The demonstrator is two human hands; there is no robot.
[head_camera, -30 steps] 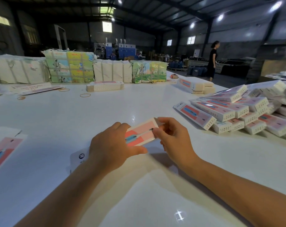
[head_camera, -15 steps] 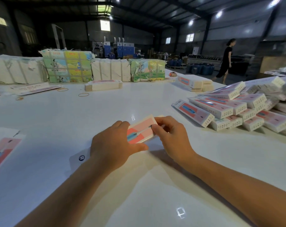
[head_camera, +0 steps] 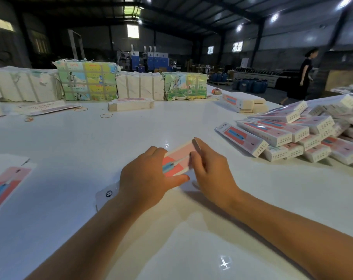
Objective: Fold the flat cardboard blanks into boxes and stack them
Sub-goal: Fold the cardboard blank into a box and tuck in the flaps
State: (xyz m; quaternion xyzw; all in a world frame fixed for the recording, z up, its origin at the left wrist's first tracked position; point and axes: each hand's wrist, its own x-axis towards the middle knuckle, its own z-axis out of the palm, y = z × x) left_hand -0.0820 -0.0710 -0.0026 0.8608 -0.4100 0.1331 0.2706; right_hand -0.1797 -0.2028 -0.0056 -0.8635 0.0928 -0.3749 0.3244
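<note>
Head view: my left hand (head_camera: 146,176) grips blank (head_camera: 178,159) mid-table (head_camera: 90,142), fingers curled round it. My right hand (head_camera: 210,170) pinches its far end. Box not shaped yet, I think. Pile (head_camera: 296,132) of done boxes sits right. More blanks (head_camera: 4,183) wait left.

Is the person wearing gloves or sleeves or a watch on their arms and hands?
No. The left hand and the right hand are bare, with no gloves and no rings that I can see. Both forearms are bare too as far as the picture shows, with no sleeves, watch or bracelet at the wrists. The fingernails look short and plain.
</note>
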